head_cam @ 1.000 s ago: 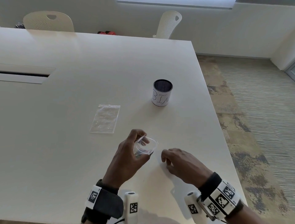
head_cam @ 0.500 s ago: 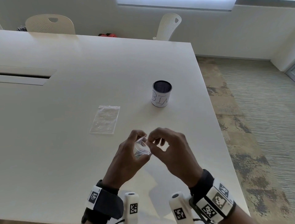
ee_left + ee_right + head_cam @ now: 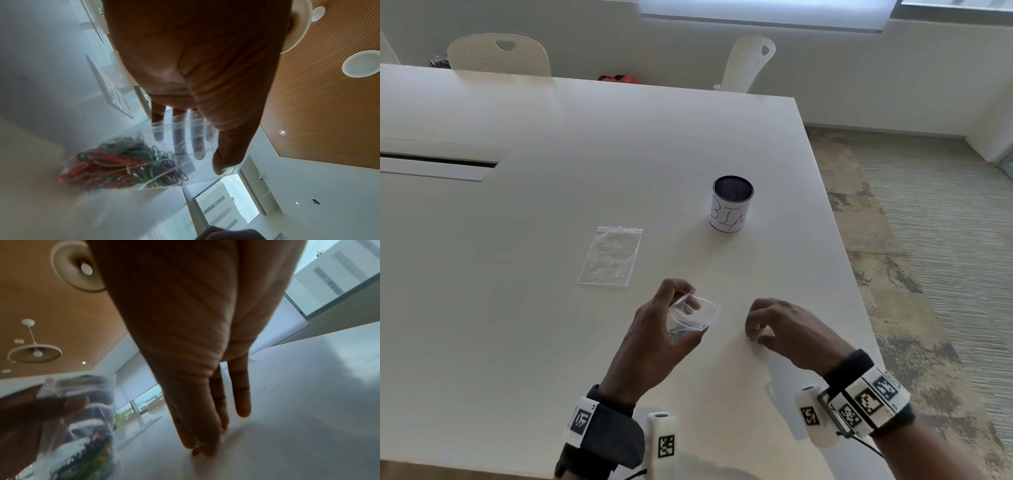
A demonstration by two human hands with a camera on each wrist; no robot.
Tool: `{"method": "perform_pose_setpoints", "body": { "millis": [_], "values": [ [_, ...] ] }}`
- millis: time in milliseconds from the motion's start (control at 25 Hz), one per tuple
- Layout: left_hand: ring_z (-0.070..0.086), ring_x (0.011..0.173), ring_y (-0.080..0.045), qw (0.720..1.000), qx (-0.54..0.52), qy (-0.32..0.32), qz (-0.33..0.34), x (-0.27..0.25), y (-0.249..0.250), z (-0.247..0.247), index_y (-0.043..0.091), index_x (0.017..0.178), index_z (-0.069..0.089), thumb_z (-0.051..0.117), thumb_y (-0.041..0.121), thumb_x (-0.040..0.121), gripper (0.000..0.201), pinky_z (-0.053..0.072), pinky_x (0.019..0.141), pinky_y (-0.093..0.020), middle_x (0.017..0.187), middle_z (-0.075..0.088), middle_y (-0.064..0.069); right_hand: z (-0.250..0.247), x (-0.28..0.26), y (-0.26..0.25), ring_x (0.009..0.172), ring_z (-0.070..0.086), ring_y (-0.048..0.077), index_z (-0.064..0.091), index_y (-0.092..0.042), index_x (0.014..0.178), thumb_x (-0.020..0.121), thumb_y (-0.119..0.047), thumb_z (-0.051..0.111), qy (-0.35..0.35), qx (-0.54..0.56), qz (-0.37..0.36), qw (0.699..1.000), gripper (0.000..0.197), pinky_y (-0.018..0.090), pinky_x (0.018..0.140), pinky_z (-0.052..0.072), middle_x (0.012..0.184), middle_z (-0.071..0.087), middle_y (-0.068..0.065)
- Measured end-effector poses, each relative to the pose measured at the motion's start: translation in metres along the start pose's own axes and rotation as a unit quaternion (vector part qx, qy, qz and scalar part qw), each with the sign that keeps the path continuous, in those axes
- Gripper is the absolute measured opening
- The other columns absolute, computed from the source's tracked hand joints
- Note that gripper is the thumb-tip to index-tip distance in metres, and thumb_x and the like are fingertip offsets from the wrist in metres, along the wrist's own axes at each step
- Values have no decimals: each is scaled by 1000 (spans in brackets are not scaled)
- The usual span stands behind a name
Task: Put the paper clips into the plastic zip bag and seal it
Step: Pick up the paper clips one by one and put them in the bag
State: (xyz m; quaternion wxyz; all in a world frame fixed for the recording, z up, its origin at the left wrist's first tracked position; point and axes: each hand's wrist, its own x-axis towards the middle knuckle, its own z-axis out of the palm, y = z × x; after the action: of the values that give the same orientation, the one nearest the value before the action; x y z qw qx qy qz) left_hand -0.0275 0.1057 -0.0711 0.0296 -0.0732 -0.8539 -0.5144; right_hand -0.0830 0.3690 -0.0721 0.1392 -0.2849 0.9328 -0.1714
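My left hand (image 3: 650, 329) holds a small clear zip bag (image 3: 702, 313) above the table, thumb outside and fingers inside its open mouth. Several coloured paper clips (image 3: 127, 164) lie bunched in the bag's bottom (image 3: 185, 162). My right hand (image 3: 784, 325) is down on the table just right of the bag, fingers curled. Its fingertips pinch a small paper clip (image 3: 755, 331) against the tabletop; in the right wrist view this clip (image 3: 195, 451) shows as a reddish bit under the fingertips. The bag (image 3: 82, 426) appears blurred at the left of that view.
A second clear zip bag (image 3: 609, 255) lies flat on the white table (image 3: 517, 308), left of and beyond my hands. A mesh cup (image 3: 732, 204) with a paper label stands further back. The table's right edge (image 3: 859, 308) runs close to my right hand. Chairs stand beyond the table.
Half a second ago my right hand was at the bag's mouth; it has come back down to the table on the right. The left hand keeps holding the bag open.
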Motion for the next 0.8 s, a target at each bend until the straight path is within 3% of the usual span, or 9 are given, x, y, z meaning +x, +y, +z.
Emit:
{"method": "perform_pose_setpoints", "body": {
  "millis": [120, 200, 360, 560, 680, 800],
  "values": [
    [72, 98, -4, 1000, 2, -4, 0, 1, 1, 3, 32, 121, 53, 86, 17, 87, 50, 57, 76, -14, 108, 71, 18, 6, 1, 1, 84, 60, 6, 71, -25, 91, 97, -19, 71, 27, -1, 0, 1000, 8, 25, 73, 52, 97, 67, -12],
    [72, 98, -4, 1000, 3, -9, 1, 1, 1, 4, 32, 121, 53, 86, 17, 87, 50, 57, 75, -12, 108, 72, 18, 10, 3, -1, 83, 56, 8, 68, -24, 100, 99, -20, 67, 20, -10, 13, 1000, 4, 21, 71, 45, 99, 66, -9],
    [71, 98, -3, 1000, 8, -6, -3, 1, 2, 4, 32, 121, 53, 86, 17, 86, 50, 52, 76, -8, 109, 72, 17, 15, 0, -5, 86, 52, 8, 61, -22, 119, 102, -22, 60, -11, -8, 38, 999, 17, 16, 72, 37, 100, 57, -10],
    [71, 100, -4, 1000, 7, -2, -1, 1, 2, 2, 32, 121, 53, 85, 18, 86, 50, 56, 78, -11, 109, 73, 17, 14, -1, -10, 81, 50, 9, 64, -21, 111, 101, -18, 57, -19, -5, 49, 999, 13, 10, 59, 32, 95, 52, -12],
    [72, 98, -4, 1000, 13, -2, 1, 1, 1, 2, 34, 121, 52, 85, 18, 86, 50, 59, 79, -16, 110, 73, 19, 16, -3, -13, 79, 50, 11, 64, -20, 106, 99, -17, 56, -16, -16, 49, 999, 12, 12, 59, 32, 97, 54, -8],
    [73, 96, -4, 1000, 11, -5, 1, 0, 2, 1, 35, 121, 52, 85, 17, 87, 50, 58, 78, -14, 110, 73, 19, 17, -3, -16, 77, 53, 13, 60, -18, 103, 101, -18, 55, 17, -28, 45, 998, 6, 18, 65, 36, 99, 59, -3]
  ]
}}
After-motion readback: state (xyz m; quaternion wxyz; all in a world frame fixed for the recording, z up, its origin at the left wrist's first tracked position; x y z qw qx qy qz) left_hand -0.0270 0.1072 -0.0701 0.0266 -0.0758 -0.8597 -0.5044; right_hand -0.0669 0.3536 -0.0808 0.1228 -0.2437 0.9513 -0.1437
